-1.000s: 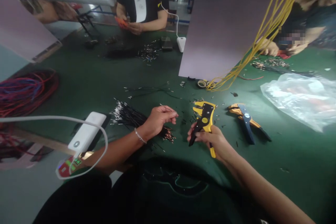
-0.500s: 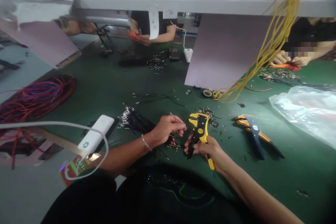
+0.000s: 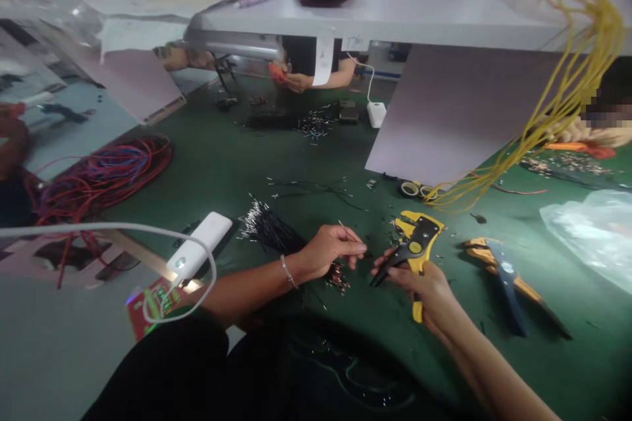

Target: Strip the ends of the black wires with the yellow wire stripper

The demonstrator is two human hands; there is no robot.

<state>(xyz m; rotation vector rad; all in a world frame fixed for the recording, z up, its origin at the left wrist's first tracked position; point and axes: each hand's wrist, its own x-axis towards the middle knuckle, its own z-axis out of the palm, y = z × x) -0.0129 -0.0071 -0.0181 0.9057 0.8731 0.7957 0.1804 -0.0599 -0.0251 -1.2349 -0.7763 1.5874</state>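
My left hand (image 3: 338,250) is closed in a pinch on a thin wire (image 3: 348,231), one end of which sticks up above the fingers. To its right, my right hand (image 3: 424,283) grips a yellow-and-black wire stripper (image 3: 417,247), fingers around the black handle and palm against the yellow one. The stripper's jaws point up and left, apart from the left hand. A bundle of black wires (image 3: 271,227) with bright tips lies left of my left hand; its copper-coloured ends (image 3: 338,278) show beneath that wrist. Small scraps are partly hidden behind the stripper's jaws.
A second wire stripper (image 3: 506,270) lies at right, near a plastic bag (image 3: 587,230). Yellow wires (image 3: 557,105) hang from the shelf (image 3: 444,20) beside tape rolls (image 3: 409,189). At left are a white power bank (image 3: 200,247) with its cable and red wire coils (image 3: 113,171). Co-workers' hands (image 3: 299,82) work opposite.
The view has turned, so the whole scene sits farther right and lower. My right hand and the stripper have drawn away from my left hand, and the stripper tilts more; the left pinch remains.
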